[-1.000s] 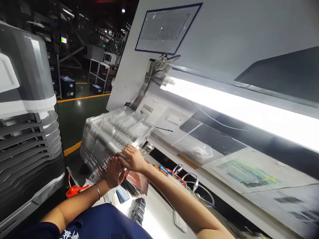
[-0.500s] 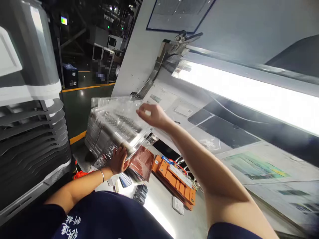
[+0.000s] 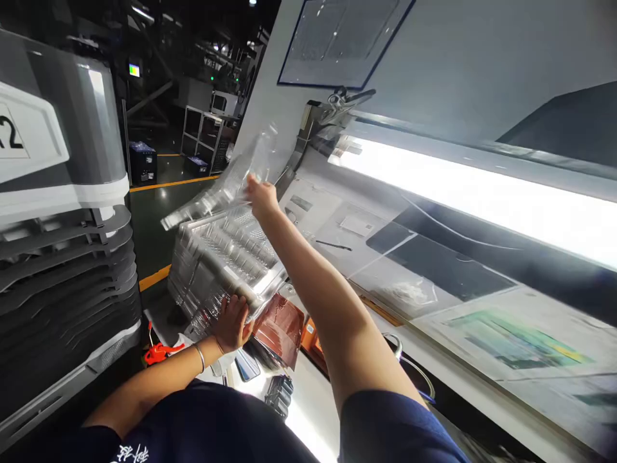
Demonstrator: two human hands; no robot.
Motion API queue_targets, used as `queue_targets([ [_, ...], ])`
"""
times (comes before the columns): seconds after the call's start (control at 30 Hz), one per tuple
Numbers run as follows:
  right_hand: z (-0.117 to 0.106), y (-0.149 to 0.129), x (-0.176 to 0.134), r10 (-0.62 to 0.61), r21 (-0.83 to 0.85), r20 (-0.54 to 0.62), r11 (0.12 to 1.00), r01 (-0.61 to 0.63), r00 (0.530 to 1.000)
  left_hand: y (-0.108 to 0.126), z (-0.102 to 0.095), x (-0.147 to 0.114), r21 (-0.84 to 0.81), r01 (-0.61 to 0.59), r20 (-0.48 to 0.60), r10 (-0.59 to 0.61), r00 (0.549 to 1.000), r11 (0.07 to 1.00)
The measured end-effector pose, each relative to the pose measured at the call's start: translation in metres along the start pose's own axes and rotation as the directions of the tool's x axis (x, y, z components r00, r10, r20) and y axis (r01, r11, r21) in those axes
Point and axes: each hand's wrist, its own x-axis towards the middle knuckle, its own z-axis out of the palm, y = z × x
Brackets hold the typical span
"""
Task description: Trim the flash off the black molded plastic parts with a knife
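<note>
My right hand is closed on the edge of a clear plastic tray, which hangs tilted above the rest of the stack. Below it stands a tall stack of clear moulded trays with ridged pockets in the top one. Against the near corner of that stack my left hand rests with its fingers stretched out and holds nothing. Close to this hand lies a reddish-brown sheet or bag. My right arm partly covers an orange housing.
Black trays are piled at the left under a grey-and-white bin. On the bench lie a phone-like slab, a black ribbed part and a red tool. A bright lamp spans the right side.
My right hand has moved left and slightly up, and a clear tray now tilts upward off the stack in it. My left hand stays on the stack. The view has shifted slightly.
</note>
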Motion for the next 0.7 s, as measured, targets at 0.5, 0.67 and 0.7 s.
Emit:
queue_targets([
  [0.5,-0.097,-0.052,0.004,-0.199,0.137,-0.028,0.97,0.201,0.98,-0.002,0.002,0.001,-0.062,-0.03,-0.094,0.024,0.995,0.998],
  [0.67,-0.134,-0.093,-0.059,-0.561,-0.283,0.191,0.754,0.593,0.805,0.017,-0.023,0.006,-0.107,-0.054,-0.158,0.036,0.987,0.993],
  [0.7,-0.136,-0.091,-0.082,-0.555,-0.35,0.32,0.684,0.64,0.768,0.022,-0.033,0.008,-0.122,-0.06,-0.169,0.038,0.985,0.991],
])
